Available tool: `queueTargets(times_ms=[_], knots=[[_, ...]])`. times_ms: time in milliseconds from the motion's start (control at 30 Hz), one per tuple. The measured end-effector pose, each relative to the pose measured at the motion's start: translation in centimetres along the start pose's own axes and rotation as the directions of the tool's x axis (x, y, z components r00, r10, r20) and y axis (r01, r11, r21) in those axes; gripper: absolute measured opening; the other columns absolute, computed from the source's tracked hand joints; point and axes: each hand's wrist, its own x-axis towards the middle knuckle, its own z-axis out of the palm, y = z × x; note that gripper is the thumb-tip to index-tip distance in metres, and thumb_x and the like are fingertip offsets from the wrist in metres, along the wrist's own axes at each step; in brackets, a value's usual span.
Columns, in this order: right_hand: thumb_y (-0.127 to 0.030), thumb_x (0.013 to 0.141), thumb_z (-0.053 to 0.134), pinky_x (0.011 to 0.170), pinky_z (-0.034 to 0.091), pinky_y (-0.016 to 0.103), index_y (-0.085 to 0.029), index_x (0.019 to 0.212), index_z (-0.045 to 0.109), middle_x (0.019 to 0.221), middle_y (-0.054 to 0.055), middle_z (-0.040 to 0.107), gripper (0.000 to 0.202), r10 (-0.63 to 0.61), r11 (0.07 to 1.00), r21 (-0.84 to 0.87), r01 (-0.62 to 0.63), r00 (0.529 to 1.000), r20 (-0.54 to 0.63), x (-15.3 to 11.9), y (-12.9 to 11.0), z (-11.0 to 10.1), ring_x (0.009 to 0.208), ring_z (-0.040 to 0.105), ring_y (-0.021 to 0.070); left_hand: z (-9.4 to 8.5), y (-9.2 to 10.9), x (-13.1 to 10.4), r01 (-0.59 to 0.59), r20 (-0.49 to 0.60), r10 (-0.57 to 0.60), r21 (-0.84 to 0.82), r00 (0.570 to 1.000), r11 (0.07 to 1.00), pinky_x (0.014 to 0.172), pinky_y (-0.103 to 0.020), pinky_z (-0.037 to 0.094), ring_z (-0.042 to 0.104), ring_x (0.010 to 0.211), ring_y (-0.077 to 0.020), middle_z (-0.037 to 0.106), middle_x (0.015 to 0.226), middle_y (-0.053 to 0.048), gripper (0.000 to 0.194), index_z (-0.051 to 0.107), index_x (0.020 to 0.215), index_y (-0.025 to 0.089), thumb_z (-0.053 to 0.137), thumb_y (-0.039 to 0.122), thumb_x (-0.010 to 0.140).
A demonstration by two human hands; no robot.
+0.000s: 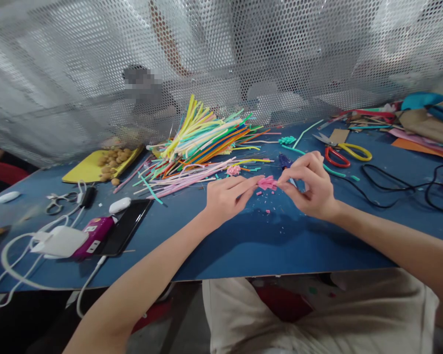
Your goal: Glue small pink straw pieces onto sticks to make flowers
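Observation:
Between my two hands, just above the blue table (pixel 221 250), is a small pink piece made of short pipe cleaner bits (pixel 268 183). The fingertips of my left hand (pixel 231 196) pinch its left end. Thumb and forefinger of my right hand (pixel 310 187) close on its right end. Pink pipe cleaner scraps (pixel 268 211) lie on the table under it. A lighter pink cluster (pixel 234 170) sits beyond my left hand. Behind my right hand a dark blue glue gun (pixel 285 161) is partly hidden.
A large heap of coloured pipe cleaners (pixel 203 137) lies ahead, by a perforated metal screen (pixel 221 59). Scissors (pixel 343 150) and a black cable (pixel 398 184) are at right. At left are a phone (pixel 127 228), a purple power strip (pixel 94 236) and brown balls on yellow card (pixel 83 167).

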Motion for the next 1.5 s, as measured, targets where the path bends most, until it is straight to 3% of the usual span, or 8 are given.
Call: queueTargets(times_ms=[200,567,800,1067,1200,1500], knots=[[-0.024,0.091,0.07,0.079,0.036,0.045,-0.026,0.093,0.072,0.08,0.002,0.058,0.003,0.025,1.0,-0.005,-0.025,1.0,0.001,0.0,-0.4,0.0,0.077,0.054,0.0197,-0.1,0.2,0.1,0.032,0.055,-0.035,0.048,0.998,0.998,0.068,-0.021,0.047,0.071,0.075,-0.0085,0.08,0.089,0.001,0.025,0.076,0.12,0.027,0.058,0.03,0.102],[-0.025,0.086,0.072,0.081,0.037,0.046,-0.029,0.087,0.071,0.078,0.002,0.056,0.005,0.095,0.995,-0.034,-0.095,0.995,-0.004,0.0,-0.2,0.3,0.077,0.053,0.0208,0.1,0.4,-0.1,0.06,0.034,-0.059,-0.022,0.998,0.998,0.065,-0.021,0.045,0.068,0.071,-0.008,0.077,0.083,0.002,0.025,0.074,0.122,0.026,0.059,0.026,0.101],[-0.021,0.085,0.072,0.081,0.036,0.044,-0.028,0.087,0.068,0.077,0.0,0.054,0.008,0.06,0.998,-0.014,-0.06,0.998,0.008,0.1,-0.1,0.3,0.077,0.052,0.0199,0.0,0.2,-0.2,0.082,0.089,-0.082,0.005,0.993,0.997,0.066,-0.022,0.045,0.069,0.073,-0.0091,0.078,0.085,0.0,0.028,0.073,0.124,0.027,0.053,0.03,0.104],[-0.026,0.092,0.062,0.083,0.037,0.046,-0.026,0.092,0.066,0.084,0.003,0.056,0.004,0.06,0.996,0.058,-0.063,0.997,0.052,0.2,-0.1,-0.1,0.081,0.053,0.0211,-0.3,0.5,0.5,-0.031,-0.021,0.032,0.024,0.999,0.999,0.063,-0.021,0.042,0.066,0.068,-0.0074,0.077,0.082,0.002,0.022,0.075,0.118,0.024,0.062,0.024,0.1],[-0.034,0.096,0.054,0.083,0.038,0.047,-0.024,0.096,0.063,0.086,0.004,0.06,0.014,0.106,0.982,0.158,-0.106,0.994,0.008,0.0,0.5,-0.2,0.082,0.055,0.0224,-0.2,0.1,0.4,-0.012,-0.024,0.013,0.049,1.0,0.999,0.065,-0.019,0.043,0.066,0.068,-0.0071,0.076,0.08,0.002,0.023,0.075,0.119,0.024,0.061,0.025,0.101],[-0.027,0.09,0.071,0.08,0.041,0.044,-0.026,0.098,0.068,0.085,0.002,0.064,0.009,-0.015,1.0,0.022,0.015,1.0,0.027,0.4,1.4,-0.3,0.08,0.059,0.0212,0.0,-0.2,0.3,0.01,-0.031,-0.008,0.038,0.999,0.999,0.064,-0.019,0.044,0.068,0.07,-0.0069,0.077,0.082,0.002,0.022,0.075,0.118,0.025,0.064,0.025,0.099]])
